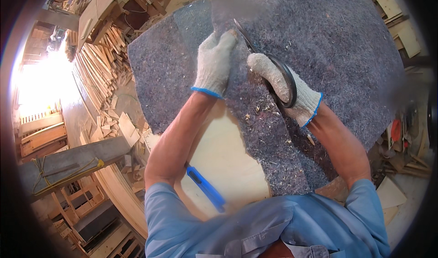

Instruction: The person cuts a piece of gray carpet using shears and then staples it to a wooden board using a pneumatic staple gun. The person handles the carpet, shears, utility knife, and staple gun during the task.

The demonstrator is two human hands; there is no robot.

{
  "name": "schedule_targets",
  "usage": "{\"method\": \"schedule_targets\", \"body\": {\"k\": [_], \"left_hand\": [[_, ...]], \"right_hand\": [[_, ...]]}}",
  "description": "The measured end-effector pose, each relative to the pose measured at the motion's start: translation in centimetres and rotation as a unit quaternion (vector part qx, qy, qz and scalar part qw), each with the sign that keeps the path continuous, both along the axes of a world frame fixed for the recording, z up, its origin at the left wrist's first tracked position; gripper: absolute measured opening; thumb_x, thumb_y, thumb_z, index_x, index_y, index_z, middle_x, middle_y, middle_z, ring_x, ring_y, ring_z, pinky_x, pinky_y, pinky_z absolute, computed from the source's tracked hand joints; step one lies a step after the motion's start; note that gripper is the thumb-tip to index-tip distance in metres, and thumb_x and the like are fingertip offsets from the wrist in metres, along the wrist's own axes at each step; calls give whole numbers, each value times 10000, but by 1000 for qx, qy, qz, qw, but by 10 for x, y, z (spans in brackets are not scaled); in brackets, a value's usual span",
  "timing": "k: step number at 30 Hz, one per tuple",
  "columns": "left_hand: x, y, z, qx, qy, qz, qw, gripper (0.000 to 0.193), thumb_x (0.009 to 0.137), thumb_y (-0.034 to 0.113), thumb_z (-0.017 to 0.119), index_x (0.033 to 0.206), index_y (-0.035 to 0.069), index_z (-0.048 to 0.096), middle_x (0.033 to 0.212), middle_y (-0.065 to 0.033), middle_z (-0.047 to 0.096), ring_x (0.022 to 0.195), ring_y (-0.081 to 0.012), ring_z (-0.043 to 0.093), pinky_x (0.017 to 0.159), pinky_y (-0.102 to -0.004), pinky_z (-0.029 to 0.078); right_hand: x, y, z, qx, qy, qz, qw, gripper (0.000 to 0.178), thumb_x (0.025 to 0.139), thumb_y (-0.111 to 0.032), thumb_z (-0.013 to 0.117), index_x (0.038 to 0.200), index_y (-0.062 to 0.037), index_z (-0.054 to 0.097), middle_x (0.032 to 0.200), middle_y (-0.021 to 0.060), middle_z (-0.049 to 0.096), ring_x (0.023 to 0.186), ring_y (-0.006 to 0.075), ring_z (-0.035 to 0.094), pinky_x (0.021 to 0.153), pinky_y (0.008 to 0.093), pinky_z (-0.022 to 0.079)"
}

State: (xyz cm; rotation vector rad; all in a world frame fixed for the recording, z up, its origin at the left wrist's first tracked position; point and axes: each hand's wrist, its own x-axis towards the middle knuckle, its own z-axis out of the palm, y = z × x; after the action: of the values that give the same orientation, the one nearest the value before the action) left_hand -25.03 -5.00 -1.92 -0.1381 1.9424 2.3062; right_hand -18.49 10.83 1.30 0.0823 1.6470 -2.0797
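Nearest to the camera, at the lower edge, is the person's blue-grey shirt (255,226), and from its short sleeves two bare forearms (175,132) reach forward. Just in front of the shirt, a blue cutter knife (205,188) lies slantwise on the pale wooden counter (228,148). Beyond this bare part, a large sheet of thick grey-blue felt (328,43) spreads widely to the left and to the right, and its uneven edge borders the wood. Small wood chips (258,110) are scattered upon the felt, between the two forearms. Both hands wear white knitted gloves (210,78) with blue cuffs. The right hand (292,87) is closed around black scissors (247,38), which point away from the person and somewhat to the left; how wide their blades are opened, I cannot tell. The left hand (213,64) grasps the felt just beside the blade, with its thumb on top, while its other fingers are mostly hidden. Farther to the left, a yellow cord (64,178) is wound about a grey beam (112,152). Behind it stand piles of narrow timber (100,62), near a very bright opening (43,85).
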Motion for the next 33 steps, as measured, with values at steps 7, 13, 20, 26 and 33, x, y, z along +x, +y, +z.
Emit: {"method": "schedule_targets", "body": {"k": [7, 13, 20, 26, 33], "left_hand": [[3, -1, 7, 25, -34, -20, 999, 290, 1005, 237, 620, 1166, 12, 707, 935, -8, 665, 814, -87, 583, 706, -271, 485], [3, 0, 5, 9, -9, -13, 1000, 294, 996, 245, 623, 1156, 12, 702, 925, -2, 656, 780, -82, 573, 674, -267, 477], [4, -2, 8, 19, -19, -21, 999, 273, 990, 242, 624, 1126, 17, 699, 898, 3, 634, 759, -84, 563, 657, -270, 469], [4, 0, 10, 14, -23, -18, 999, 246, 995, 241, 621, 1086, 29, 705, 852, 14, 630, 723, -72, 558, 635, -259, 461], [4, 0, 9, 30, -21, -9, 999, 248, 994, 242, 620, 1099, 38, 714, 826, 14, 636, 685, -75, 562, 593, -263, 460]], "right_hand": [[-6, -5, 8, -6, 12, -27, 1000, 587, 1019, -478, 606, 1272, 51, 597, 1121, 108, 635, 985, 158, 591, 860, 317, 529], [-6, -6, 7, -9, -9, -25, 1000, 576, 1023, -468, 596, 1268, 53, 605, 1141, 110, 629, 1016, 171, 583, 899, 340, 514], [-13, 4, 14, 8, -27, 2, 1000, 439, 991, -435, 684, 1185, -41, 669, 1052, 6, 625, 964, 106, 570, 867, 296, 496], [-18, 5, 1, 16, 29, 23, 999, 573, 1025, -464, 606, 1303, 37, 586, 1143, 85, 593, 1023, 143, 521, 892, 303, 484], [-19, -6, 7, -21, 3, -5, 1000, 598, 1054, -458, 557, 1363, 54, 547, 1213, 126, 610, 1099, 171, 558, 981, 326, 490]]}}
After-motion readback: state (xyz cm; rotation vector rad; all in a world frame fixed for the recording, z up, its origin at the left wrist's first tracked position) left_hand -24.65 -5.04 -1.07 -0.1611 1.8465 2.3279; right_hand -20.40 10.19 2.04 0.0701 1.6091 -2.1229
